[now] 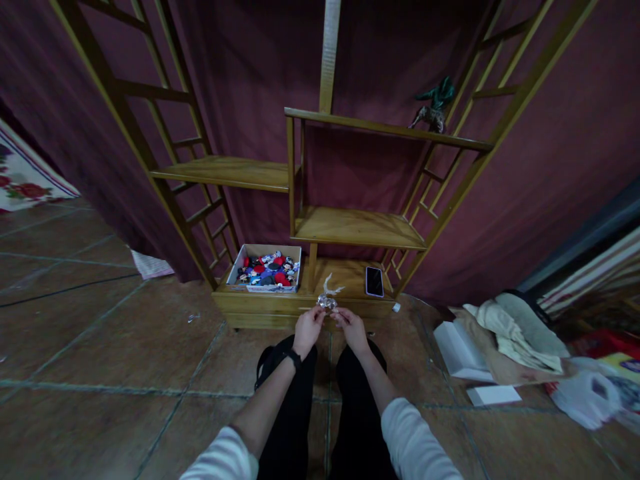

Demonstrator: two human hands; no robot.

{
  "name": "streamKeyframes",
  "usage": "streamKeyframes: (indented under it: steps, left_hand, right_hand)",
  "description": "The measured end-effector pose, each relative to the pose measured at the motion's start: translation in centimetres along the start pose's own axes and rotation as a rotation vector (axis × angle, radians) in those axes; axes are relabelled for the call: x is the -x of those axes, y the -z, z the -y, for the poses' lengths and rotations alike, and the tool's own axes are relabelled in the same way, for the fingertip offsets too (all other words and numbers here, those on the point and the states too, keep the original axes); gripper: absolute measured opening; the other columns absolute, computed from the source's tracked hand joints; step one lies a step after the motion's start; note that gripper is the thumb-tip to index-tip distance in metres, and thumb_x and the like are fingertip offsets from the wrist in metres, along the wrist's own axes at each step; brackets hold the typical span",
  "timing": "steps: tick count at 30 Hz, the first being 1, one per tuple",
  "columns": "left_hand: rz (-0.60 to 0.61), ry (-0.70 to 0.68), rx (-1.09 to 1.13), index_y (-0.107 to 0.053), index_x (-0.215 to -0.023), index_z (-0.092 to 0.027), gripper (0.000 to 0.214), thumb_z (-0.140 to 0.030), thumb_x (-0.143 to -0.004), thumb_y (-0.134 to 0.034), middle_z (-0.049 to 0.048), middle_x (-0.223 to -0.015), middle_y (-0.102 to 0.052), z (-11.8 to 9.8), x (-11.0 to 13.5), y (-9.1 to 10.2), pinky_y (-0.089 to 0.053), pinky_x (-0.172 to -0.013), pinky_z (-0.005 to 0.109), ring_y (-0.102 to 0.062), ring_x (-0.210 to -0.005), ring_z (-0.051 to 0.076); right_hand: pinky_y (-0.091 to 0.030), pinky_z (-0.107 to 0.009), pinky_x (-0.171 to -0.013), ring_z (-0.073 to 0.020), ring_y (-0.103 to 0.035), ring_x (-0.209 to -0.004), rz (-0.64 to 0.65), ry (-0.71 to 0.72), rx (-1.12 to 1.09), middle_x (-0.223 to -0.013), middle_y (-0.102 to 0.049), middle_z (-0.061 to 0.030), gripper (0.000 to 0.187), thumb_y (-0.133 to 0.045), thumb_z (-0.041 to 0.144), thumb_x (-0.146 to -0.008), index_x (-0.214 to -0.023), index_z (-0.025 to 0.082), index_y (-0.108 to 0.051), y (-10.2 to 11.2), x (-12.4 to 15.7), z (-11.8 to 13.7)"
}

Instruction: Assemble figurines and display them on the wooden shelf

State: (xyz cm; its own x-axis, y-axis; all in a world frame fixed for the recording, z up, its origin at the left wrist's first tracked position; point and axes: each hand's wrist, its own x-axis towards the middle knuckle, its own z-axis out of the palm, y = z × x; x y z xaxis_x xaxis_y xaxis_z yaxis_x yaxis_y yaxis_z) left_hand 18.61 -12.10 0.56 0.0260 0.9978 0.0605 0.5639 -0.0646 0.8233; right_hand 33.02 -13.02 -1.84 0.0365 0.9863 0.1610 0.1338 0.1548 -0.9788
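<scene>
In front of my knees, at the low wooden shelf's front edge, both hands meet around a small crumpled silver foil piece (327, 302). Thin whitish prongs rise from it like antlers. My left hand (310, 327), with a black band on its wrist, is closed in a pinch at the foil's left side. A short thin pale sliver shows beside its fingertips, too small to name. My right hand (351, 327) pinches the foil from the right. Fine detail between the fingertips is too small to make out.
On the low shelf (345, 267) a box (238, 267) of small colourful figures stands left, a phone (374, 281) lies right. A green-topped figure (436, 105) stands on an upper shelf. White boxes (463, 350), cloths (517, 330) and a plastic bag (587, 399) lie on the right floor.
</scene>
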Motion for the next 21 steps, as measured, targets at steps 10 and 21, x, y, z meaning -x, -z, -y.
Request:
streamKeyframes:
  steps: [10,21]
  left_hand:
    - [0.019,-0.009,-0.18,-0.062,-0.098,-0.023,0.024,-0.034,-0.083,-0.048,0.0058,-0.085,-0.068,0.0,0.4,0.0,-0.039,-0.066,0.023,-0.062,-0.076,0.017]
    - [-0.022,-0.067,-0.287,-0.06,-0.102,-0.022,0.029,-0.038,-0.086,-0.041,0.0076,-0.092,-0.067,1.0,0.2,-0.5,-0.037,-0.069,0.025,-0.061,-0.082,0.019]
  right_hand:
    - [-0.05,-0.028,-0.066,-0.0178,-0.063,-0.074,-0.073,0.061,0.174,-0.083,-0.068,-0.0028,0.026,-0.049,0.037,-0.079,-0.094,0.021,-0.064,-0.1,-0.1,-0.5]
    - [-0.048,-0.027,-0.067,-0.0175,-0.062,-0.072,-0.069,0.065,0.251,-0.083,-0.068,-0.0033,0.025,-0.049,0.035,-0.079,-0.09,0.02,-0.064,-0.1,0.1,-0.2]
